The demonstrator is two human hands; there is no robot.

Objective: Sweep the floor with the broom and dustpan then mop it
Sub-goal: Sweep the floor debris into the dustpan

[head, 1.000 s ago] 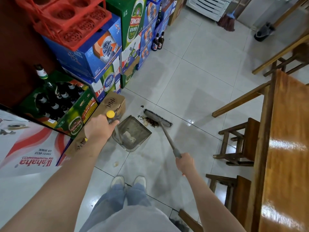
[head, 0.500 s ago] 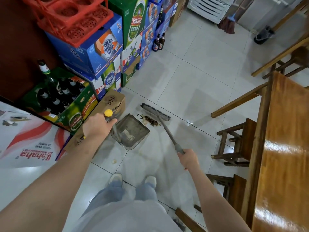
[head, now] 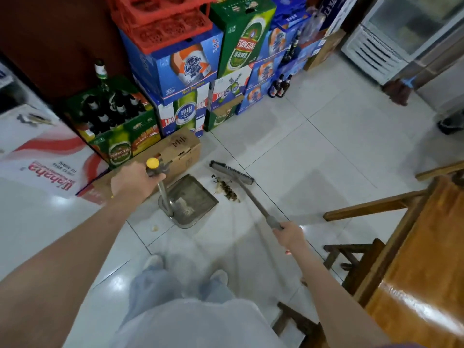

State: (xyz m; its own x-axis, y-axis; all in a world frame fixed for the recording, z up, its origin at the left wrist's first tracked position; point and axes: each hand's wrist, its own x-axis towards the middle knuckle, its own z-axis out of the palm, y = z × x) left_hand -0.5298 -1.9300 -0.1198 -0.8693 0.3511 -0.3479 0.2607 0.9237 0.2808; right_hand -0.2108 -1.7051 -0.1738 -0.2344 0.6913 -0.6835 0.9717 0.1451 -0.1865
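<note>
Two Tsingtao cartons, one Pabst box.

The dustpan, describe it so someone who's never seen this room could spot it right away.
Start at the stacked beer boxes along the wall, then drop to the brown carton lying on the white tiled floor in front of them. The dustpan sits on the tiles beside that carton. It is a grey metal tray with an upright, yellow-capped handle that the left hand grips, and a debris pile lies at its lip.
</note>
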